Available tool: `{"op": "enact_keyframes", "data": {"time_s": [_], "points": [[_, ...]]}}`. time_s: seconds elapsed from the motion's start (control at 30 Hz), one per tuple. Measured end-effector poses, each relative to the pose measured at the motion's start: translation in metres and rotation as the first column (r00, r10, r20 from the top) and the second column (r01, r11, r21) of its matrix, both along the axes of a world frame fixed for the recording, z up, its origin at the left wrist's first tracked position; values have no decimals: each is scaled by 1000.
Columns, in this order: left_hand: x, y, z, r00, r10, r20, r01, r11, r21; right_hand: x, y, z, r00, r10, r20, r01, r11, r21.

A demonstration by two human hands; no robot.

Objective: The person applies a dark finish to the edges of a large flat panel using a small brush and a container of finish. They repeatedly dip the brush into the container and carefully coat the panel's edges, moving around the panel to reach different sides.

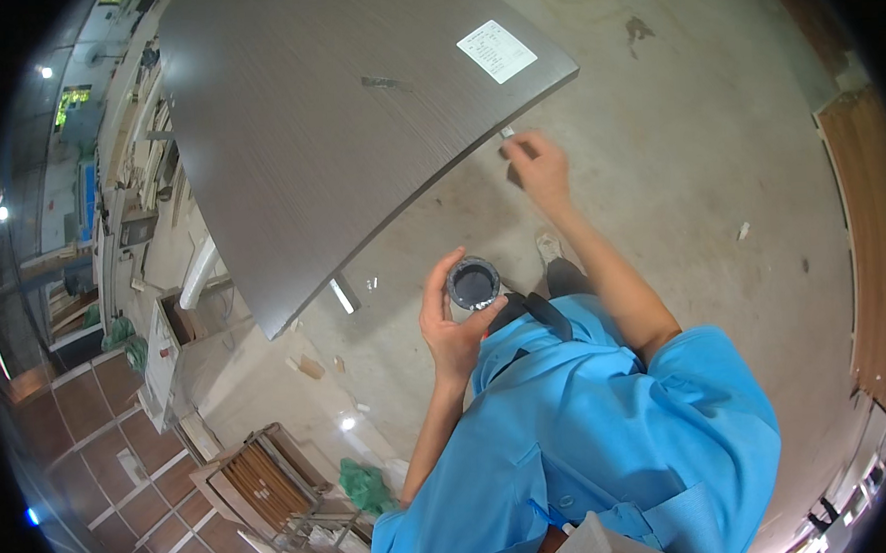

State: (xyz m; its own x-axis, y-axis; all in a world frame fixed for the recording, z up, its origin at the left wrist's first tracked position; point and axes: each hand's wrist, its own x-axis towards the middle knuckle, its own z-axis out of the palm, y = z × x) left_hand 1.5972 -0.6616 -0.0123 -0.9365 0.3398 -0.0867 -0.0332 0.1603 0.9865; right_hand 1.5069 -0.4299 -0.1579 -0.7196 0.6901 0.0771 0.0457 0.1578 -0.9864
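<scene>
My left hand is wrapped round a small round dark cup, its open top facing up. Dark grey material lines the cup, with pale flecks on its near rim. My right hand is beside the near edge of a large dark grey wood-grain panel, towards its right corner. Its fingers are drawn together in a pinch and slightly blurred; whatever lies between them is too small to make out. On the panel's top are a white printed label and a short dark smear.
A pale support sticks out beneath the panel's near edge. Left of it, wooden frames, a green bag and piled boards line the room. Scraps dot the concrete floor. A brown board stands at far right.
</scene>
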Motion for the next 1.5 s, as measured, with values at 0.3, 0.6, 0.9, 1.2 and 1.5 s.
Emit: {"op": "enact_keyframes", "data": {"time_s": [0.3, 0.6, 0.9, 1.2, 1.5], "points": [[5, 18, -2, 999, 41, 35, -41, 999, 5, -3, 5, -1, 964, 266, -27, -261, 959, 107], [5, 34, -4, 998, 56, 15, -56, 998, 5, -2, 10, 2, 980, 198, -31, -194, 975, 113], [9, 43, -5, 995, 87, 42, -89, 995, 43, -6, 52, -2, 992, -106, -72, 108, 994, 24], [5, 57, -3, 996, 92, 5, -93, 994, 57, -4, 68, 0, 997, -20, 77, 23, 999, -47], [4, 67, -4, 997, 73, 13, -73, 995, 70, -3, 75, -2, 975, 218, -41, -202, 949, 244]]}}
